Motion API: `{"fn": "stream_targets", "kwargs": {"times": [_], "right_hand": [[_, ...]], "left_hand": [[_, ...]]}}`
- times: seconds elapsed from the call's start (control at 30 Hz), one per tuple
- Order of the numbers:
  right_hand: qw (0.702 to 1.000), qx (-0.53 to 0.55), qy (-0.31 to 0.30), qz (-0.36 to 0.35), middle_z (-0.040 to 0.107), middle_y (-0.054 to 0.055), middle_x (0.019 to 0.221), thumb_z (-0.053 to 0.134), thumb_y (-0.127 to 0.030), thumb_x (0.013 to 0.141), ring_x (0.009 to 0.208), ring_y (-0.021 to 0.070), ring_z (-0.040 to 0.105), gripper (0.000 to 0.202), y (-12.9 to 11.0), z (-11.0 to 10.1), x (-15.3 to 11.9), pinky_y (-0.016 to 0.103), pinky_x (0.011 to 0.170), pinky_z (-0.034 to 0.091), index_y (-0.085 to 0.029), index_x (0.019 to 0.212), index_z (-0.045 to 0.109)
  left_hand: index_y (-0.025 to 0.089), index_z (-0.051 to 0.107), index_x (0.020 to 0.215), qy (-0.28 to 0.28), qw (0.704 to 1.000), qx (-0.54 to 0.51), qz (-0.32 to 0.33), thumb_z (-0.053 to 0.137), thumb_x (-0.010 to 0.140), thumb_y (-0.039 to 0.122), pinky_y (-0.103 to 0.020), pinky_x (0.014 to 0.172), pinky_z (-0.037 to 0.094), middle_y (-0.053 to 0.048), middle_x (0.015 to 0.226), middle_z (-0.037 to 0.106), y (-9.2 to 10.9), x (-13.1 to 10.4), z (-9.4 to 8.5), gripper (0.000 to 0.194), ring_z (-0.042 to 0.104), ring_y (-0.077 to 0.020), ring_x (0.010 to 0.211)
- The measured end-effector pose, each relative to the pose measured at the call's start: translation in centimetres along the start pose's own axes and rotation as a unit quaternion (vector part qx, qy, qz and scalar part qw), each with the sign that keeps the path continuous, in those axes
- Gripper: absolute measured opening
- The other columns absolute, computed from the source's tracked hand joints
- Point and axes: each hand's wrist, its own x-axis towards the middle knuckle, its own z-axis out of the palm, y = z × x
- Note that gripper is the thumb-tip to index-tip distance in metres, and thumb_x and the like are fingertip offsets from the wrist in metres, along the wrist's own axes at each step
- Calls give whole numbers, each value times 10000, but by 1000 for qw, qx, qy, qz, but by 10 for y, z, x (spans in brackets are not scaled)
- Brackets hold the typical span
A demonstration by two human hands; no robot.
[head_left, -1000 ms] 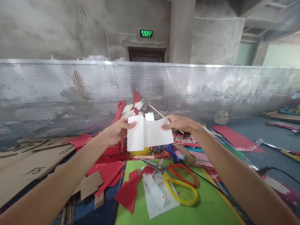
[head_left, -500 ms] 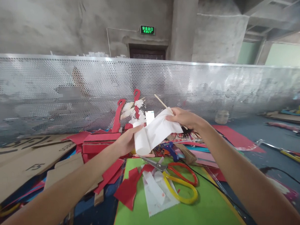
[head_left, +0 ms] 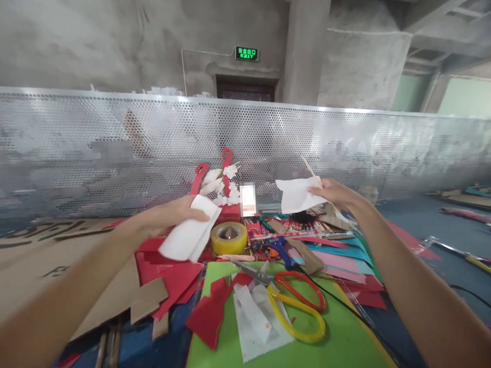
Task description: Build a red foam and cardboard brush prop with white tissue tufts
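My left hand (head_left: 185, 209) is closed on a flattened roll of white tissue paper (head_left: 188, 235), held above red card pieces at the left. Well apart from it, my right hand (head_left: 333, 193) pinches a separate sheet of tissue paper (head_left: 297, 195). A thin wooden stick (head_left: 309, 166) also sticks out from that hand, pointing up. Below and between the hands lie a yellow tape roll (head_left: 229, 239) and a blue glue gun (head_left: 281, 251). Scissors with red and yellow handles (head_left: 296, 312) rest open on a green board (head_left: 318, 354), partly over white paper scraps (head_left: 255, 324).
Behind the table stands a perforated metal screen (head_left: 165, 133). Before it are red hook-shaped pieces with white paper flowers (head_left: 229, 193) and a bright phone screen (head_left: 248, 199). Cardboard (head_left: 104, 298) covers the left; coloured paper (head_left: 338, 261) and a black cord (head_left: 340, 294) lie right.
The sheet has come away from the tissue roll. My hands have moved apart, the left one leftward with the roll and the right one rightward with sheet and stick. The tape roll is now uncovered.
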Motion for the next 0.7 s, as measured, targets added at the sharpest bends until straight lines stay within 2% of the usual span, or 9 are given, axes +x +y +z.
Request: {"fn": "stream_targets", "kwargs": {"times": [0.07,0.13,0.17,0.23,0.33,0.4,0.47,0.57,0.7], "right_hand": [[998,-1,-70,6,727,90,894,739,-403,761,717,175,639,336,-5,0,-6,255,599,495,-148,973,685],[989,-22,-147,-4,733,89,934,745,-421,768,737,175,656,359,-15,6,-12,247,598,502,-158,1005,688],[983,-35,-179,-9,735,84,937,745,-429,770,740,175,662,363,-21,10,-15,242,593,501,-160,1008,691],[972,-57,-228,-12,737,76,916,738,-443,778,722,172,666,365,-31,18,-21,235,574,494,-156,1000,695],[960,-69,-270,-6,740,74,914,732,-460,789,709,167,670,377,-40,29,-27,223,556,492,-154,1005,684],[954,-64,-293,-9,741,82,959,732,-461,797,739,170,681,393,-42,36,-28,218,566,503,-155,1035,671],[945,-48,-322,-14,734,95,1042,726,-445,813,806,179,694,410,-42,43,-28,218,607,525,-159,1098,655],[938,-19,-344,-23,712,106,1131,726,-409,827,896,189,699,430,-41,54,-28,220,670,544,-165,1167,627],[930,-9,-365,-45,714,101,1120,726,-409,830,906,187,697,394,-43,64,-26,219,679,543,-149,1116,646]], "left_hand": [[239,661,1096,-92,983,162,-3,753,627,326,-307,631,540,-56,971,733,9,-16,-11,486,689,-262,802],[254,706,998,-160,932,325,-12,759,575,314,-296,617,508,-39,911,732,11,-27,-10,431,673,-263,766],[253,717,952,-174,900,399,-24,765,542,311,-298,595,490,-37,847,726,9,-30,-7,417,659,-261,712],[244,726,949,-165,846,505,-49,771,491,307,-316,576,474,-52,789,723,-3,-28,5,465,638,-269,650],[245,732,1010,-151,803,573,-67,806,409,294,-354,658,502,-90,941,753,-27,-16,23,608,671,-323,781],[250,734,997,-185,794,573,-91,834,359,272,-356,710,508,-87,982,757,-37,-8,31,647,678,-333,852],[234,738,970,-205,792,567,-99,853,360,283,-365,731,505,-90,966,762,-39,-6,37,623,681,-337,859],[204,739,947,-178,794,575,-88,873,385,329,-370,708,494,-104,928,763,-34,-11,39,591,681,-344,826],[200,729,848,-143,801,579,-56,896,342,389,-311,608,447,-63,804,741,-32,-18,32,565,661,-296,716]]}}
